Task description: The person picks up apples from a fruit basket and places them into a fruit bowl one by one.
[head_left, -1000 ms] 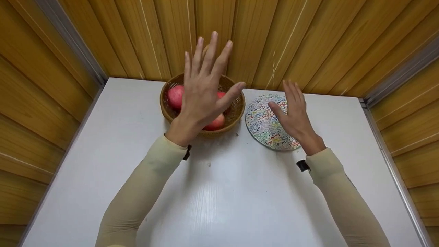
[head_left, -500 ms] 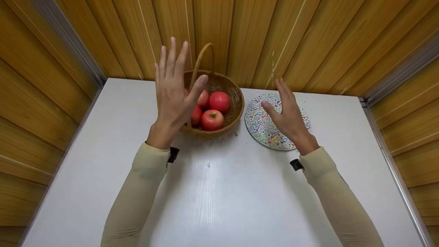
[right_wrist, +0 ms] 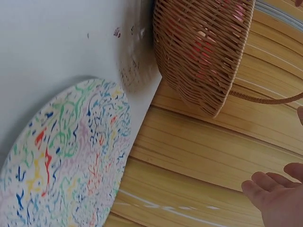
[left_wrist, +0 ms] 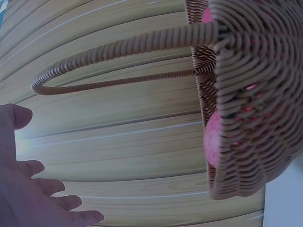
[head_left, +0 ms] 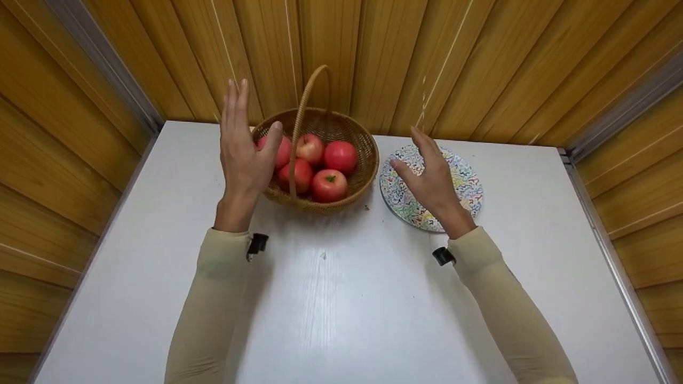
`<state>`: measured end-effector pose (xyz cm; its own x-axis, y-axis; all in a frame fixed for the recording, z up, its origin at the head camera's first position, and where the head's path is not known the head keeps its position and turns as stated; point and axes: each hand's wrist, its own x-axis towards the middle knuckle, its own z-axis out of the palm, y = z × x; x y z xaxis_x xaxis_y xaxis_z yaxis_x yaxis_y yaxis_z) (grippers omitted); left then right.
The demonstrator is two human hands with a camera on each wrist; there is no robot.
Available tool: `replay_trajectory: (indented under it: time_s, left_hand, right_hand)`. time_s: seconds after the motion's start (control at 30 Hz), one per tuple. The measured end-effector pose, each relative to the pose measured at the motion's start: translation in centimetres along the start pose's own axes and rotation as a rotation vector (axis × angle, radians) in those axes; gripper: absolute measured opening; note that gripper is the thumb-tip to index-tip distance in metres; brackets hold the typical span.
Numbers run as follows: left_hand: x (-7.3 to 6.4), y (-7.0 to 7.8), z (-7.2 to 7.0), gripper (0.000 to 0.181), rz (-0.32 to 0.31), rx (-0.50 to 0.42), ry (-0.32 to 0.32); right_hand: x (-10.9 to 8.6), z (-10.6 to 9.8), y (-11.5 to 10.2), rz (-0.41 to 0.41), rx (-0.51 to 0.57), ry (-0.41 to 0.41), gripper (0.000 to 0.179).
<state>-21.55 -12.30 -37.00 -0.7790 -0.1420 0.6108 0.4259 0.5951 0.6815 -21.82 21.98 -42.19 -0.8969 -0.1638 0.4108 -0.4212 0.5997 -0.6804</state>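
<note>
The left hand [head_left: 244, 160] is spread: fingers long and side by side, thumb well apart, nothing pinched between them. In its wrist view a gap shows between the fingertips and the basket [head_left: 320, 207], whose left rim it partly covers in the head view. The right hand [head_left: 431, 184] is also spread, thumb away from the extended fingers and nothing between them; from the head it lies over part of the disc [head_left: 467, 184], and in its own wrist view its fingers are clear of it.

The basket is woven brown wicker, upright near the back edge of the table [head_left: 341, 320], between the 2 hands. Its handle [head_left: 300, 122] arches up over the left part of the bowl. Inside are 5 visible apples [head_left: 329, 185], red to pinkish; the front right apple shows a green stem end, and the leftmost is partly hidden by the thumb and the handle. Both wrist views show red through the weave.

The disc lies flat just right of the basket, apart from it. It is white, with squiggles in blue, green, red, yellow and lilac; at this size I cannot tell whether any of them form letters.

Dark specks [head_left: 366, 208] lie between basket and disc. Beige sleeves [head_left: 203, 320] cover the arms, with black clips [head_left: 257, 244] at the 2 wrists. Yellow-brown wood-look panels [head_left: 384, 64] rise behind the table.
</note>
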Motion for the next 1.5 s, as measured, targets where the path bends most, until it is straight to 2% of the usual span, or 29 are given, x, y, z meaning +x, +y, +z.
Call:
replay_trajectory:
  time_s: [0.2, 0.4, 0.63, 0.83, 1.0, 1.3, 1.5]
  left_hand:
    - [-0.8, -2.3, 0.2, 0.078, -0.083, 0.008, -0.014]
    - [-2.1, -4.4, 0.2, 0.081, -0.184, 0.029, -0.056]
    - [-3.4, -6.1, 0.6, 0.084, -0.258, 0.018, -0.078]
    - [-4.8, -7.4, 0.5, 0.080, -0.364, 0.037, -0.133]
    - [-5.7, -8.1, 0.6, 0.076, -0.402, 0.005, -0.147]
    - [-6.4, -8.4, 1.3, 0.067, -0.468, -0.087, -0.109]
    - [-6.6, -8.6, 1.5, 0.065, -0.468, -0.112, -0.088]
  right_hand:
    - [0.0, 1.4, 0.3, 0.030, 0.056, -0.008, 0.076]
    - [-0.1, 3.1, 0.2, 0.123, 0.086, -0.061, 0.079]
    - [0.0, 4.4, 0.3, 0.246, 0.157, -0.112, 0.079]
    - [0.1, 5.9, 0.8, 0.281, 0.180, -0.127, 0.084]
    - [0.2, 6.7, 1.3, 0.293, 0.230, -0.116, 0.084]
    - [0.4, 7.1, 0.7, 0.303, 0.258, -0.110, 0.078]
    - [0.1, 7.3, 0.5, 0.324, 0.281, -0.114, 0.073]
